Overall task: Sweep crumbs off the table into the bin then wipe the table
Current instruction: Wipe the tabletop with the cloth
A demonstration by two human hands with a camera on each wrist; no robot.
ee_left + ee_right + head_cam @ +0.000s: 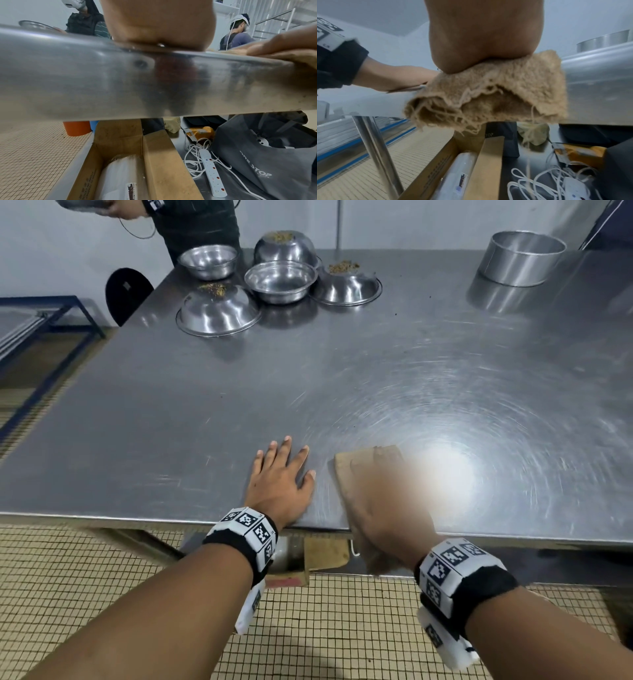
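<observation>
My left hand lies flat on the steel table near its front edge, fingers spread and straight, holding nothing. Just to its right, my right hand presses down on a folded brown cloth at the table's front edge; it is motion-blurred in the head view. The right wrist view shows the heel of the palm on the frayed cloth, part of which hangs over the edge. In the left wrist view the right hand's fingers lie straight along the cloth.
Several steel bowls stand at the far left of the table; upturned ones carry crumbs. A round steel tin stands far right. Another person stands behind. Under the table lie a cardboard box, a power strip and a dark bag.
</observation>
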